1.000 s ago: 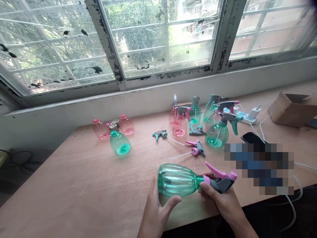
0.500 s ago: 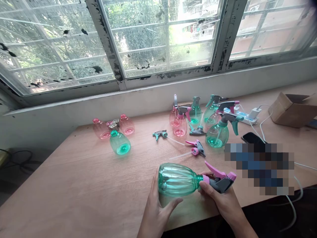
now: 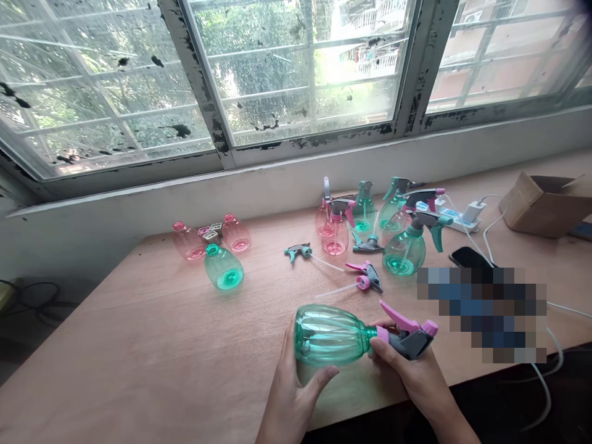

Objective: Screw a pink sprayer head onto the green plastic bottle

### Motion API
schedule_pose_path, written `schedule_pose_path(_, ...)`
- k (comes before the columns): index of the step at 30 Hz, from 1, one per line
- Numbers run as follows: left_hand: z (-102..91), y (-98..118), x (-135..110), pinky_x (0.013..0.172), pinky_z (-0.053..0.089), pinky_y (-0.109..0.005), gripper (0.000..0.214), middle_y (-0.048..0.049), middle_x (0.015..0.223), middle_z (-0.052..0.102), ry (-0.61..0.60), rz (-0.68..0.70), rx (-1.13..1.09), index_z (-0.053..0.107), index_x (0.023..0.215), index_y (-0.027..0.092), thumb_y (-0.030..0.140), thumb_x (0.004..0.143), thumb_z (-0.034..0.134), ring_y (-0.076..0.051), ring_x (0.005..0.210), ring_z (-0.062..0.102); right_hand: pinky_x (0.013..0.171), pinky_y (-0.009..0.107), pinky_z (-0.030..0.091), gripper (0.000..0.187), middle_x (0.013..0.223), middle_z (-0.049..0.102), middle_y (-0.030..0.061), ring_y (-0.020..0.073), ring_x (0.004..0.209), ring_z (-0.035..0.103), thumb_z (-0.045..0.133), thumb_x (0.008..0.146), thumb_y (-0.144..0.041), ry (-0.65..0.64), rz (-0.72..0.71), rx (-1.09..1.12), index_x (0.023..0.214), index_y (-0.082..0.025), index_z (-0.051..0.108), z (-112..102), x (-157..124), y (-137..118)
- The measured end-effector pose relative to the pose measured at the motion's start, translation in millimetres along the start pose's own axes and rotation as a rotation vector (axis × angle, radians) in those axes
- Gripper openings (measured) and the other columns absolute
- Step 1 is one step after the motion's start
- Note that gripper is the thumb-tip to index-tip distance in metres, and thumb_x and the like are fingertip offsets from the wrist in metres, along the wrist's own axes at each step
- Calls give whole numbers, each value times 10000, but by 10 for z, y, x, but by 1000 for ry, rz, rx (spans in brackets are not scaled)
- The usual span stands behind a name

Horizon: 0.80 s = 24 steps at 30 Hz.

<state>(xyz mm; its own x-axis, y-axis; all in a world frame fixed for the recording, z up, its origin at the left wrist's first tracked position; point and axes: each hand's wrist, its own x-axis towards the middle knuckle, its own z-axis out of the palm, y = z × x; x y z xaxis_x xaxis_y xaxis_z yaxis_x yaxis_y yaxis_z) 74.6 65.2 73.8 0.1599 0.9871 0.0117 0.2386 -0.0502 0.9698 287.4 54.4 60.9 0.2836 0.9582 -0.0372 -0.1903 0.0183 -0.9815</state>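
Note:
A green ribbed spray bottle (image 3: 330, 336) lies sideways in both hands above the table's front edge. My left hand (image 3: 296, 391) cups its base end, thumb along the near side and the other fingers partly hidden behind it. At the neck, my right hand (image 3: 414, 373) pinches the pink collar of the grey-and-pink trigger sprayer head (image 3: 414, 339), which sits on the bottle and points right. Just beyond lie a loose pink-and-grey sprayer head (image 3: 370, 277) with its tube and a loose teal-and-grey one (image 3: 300, 251).
Several pink and green spray bottles with heads, one a green bottle (image 3: 404, 253), stand at back right. Headless bottles, including a green one (image 3: 224, 269), are at left. A phone (image 3: 469, 258), power strip (image 3: 456, 216), cables and cardboard box (image 3: 531, 206) are at right; a patch there is blurred.
The hands and the spray bottle hold almost the same pose; the sprayer end has shifted very slightly left, along with a small shift of the whole view.

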Motion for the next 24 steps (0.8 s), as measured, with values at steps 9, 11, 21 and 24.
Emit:
schedule_pose_path(9,-1,13,5,1218,285,-461,765,-54,1536,519,-3,14,-4,365,1534,333,447,874,734,-317,1469,400,532,279,549,417,635,709,-20,166,510,646,842,773,-486,-10,3,4,1001,-192,655,-14,13,41)
schedule_pose_path(11,1,0,9,1217,286,-470,771,-64,1537,517,2,13,-6,357,1539,326,449,876,731,-321,1466,405,529,279,545,412,632,706,-22,166,506,645,843,771,-483,-14,4,3,995,-190,659,-18,16,46)
schedule_pose_path(21,6,-33,-2,1238,252,-502,800,-92,1555,493,26,13,-6,359,1547,299,449,861,744,-331,1493,363,530,309,536,421,626,707,-11,184,495,640,843,767,-480,4,3,-1,998,-179,661,-1,14,26)
schedule_pose_path(24,5,-31,4,1234,255,-522,791,-99,1556,491,31,19,-13,378,1540,296,442,858,751,-343,1490,367,551,317,535,417,627,706,-8,190,515,644,838,774,-477,-1,6,-13,1004,-172,670,-6,15,25)
